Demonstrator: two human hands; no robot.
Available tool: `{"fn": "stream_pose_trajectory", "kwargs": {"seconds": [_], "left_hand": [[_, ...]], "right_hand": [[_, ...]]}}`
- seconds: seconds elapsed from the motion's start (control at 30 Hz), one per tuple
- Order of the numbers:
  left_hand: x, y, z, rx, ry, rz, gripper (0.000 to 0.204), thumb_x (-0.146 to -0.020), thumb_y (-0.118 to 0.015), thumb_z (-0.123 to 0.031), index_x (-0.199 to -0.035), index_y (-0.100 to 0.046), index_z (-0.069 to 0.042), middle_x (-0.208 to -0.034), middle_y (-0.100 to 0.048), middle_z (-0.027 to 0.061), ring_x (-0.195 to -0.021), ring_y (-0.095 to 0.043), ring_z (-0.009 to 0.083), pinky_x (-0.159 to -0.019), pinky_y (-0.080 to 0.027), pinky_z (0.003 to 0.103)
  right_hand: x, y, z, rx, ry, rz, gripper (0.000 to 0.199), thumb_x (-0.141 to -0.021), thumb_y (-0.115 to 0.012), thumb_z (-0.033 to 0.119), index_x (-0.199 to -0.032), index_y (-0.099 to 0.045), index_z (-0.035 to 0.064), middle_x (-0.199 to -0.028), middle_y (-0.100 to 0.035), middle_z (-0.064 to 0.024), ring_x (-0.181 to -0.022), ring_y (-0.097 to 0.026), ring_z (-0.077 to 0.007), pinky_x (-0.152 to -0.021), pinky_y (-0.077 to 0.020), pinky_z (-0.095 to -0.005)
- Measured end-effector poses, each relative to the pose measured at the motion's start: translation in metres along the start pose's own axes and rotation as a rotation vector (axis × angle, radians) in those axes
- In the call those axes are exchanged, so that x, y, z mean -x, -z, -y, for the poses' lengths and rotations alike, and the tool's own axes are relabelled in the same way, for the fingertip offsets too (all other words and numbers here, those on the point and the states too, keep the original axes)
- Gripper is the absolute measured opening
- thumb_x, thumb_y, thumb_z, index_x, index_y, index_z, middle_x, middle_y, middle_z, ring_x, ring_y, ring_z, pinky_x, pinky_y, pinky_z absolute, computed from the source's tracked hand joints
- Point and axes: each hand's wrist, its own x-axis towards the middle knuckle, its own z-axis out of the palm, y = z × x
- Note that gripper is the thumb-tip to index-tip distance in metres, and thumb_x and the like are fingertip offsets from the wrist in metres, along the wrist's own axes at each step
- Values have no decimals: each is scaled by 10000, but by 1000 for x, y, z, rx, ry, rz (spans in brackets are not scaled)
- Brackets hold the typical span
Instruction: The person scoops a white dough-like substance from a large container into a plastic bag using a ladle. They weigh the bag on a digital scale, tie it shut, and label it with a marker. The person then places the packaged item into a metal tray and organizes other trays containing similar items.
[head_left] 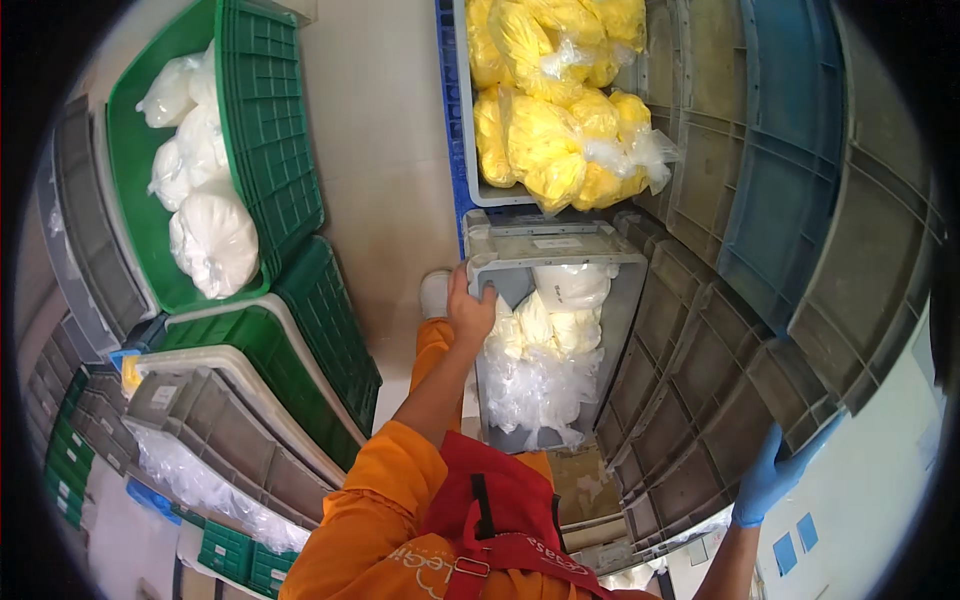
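My bare left hand (470,308) is closed on the left rim of a grey plastic crate (627,330), near its far corner. Inside that crate lie clear plastic bags of pale cream contents (545,330) and a white bag (573,286) with print on it. Off to the right, my right hand (778,475) wears a blue glove. It grips the lower corner of a tall grey crate (770,385) in the stacks, thumb and fingers on either side of the edge. Part of its grip is hidden by the crate.
Yellow-filled bags (565,120) fill a grey crate on a blue pallet (455,150) ahead. Stacked grey and blue crates (780,150) wall the right side. A green crate (265,130) with white bags (213,240) stands left, above more green crates (320,330). Pale floor (375,130) runs between.
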Motion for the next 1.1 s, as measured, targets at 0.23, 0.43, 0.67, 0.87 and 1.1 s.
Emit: {"fn": "stream_pose_trajectory", "kwargs": {"seconds": [0.23,0.43,0.67,0.87,1.1], "left_hand": [[2,-8,5,-87,-3,-70,584,-802,-624,-141,-1349,-470,-9,-1272,-561,229,-1167,-543,394,-995,-438,423],[2,-4,-2,-71,-16,-57,579,-797,-611,-145,-1347,-476,-23,-1276,-566,221,-1149,-557,388,-974,-454,423],[2,-4,-6,-80,-51,-122,515,-784,-634,-155,-1271,-524,-25,-1162,-614,215,-1073,-588,402,-915,-468,448],[5,-4,-3,-132,4,-75,564,-795,-621,-168,-1332,-494,-52,-1206,-594,202,-1101,-575,385,-941,-464,435],[9,-8,-2,-194,-29,-149,512,-798,-625,-196,-1274,-542,-26,-1139,-616,224,-1056,-583,415,-912,-460,468]], "right_hand": [[-1,-1,-1,-10,-85,20,750,-891,-581,45,-1536,-201,26,-1552,-294,-219,-1421,-318,-322,-1147,-256,-374],[1,-2,-7,-117,-114,36,755,-900,-581,71,-1537,-179,15,-1560,-262,-232,-1443,-269,-340,-1160,-226,-392],[0,0,-9,-81,-52,47,760,-905,-570,73,-1540,-157,15,-1568,-243,-229,-1454,-241,-344,-1167,-204,-391],[2,1,-3,-156,-83,45,771,-891,-568,54,-1542,-157,20,-1582,-227,-208,-1459,-236,-333,-1169,-190,-388],[-3,5,-1,-106,1,15,808,-843,-608,12,-1531,-186,5,-1570,-267,-197,-1461,-243,-297,-1174,-184,-377]]}}
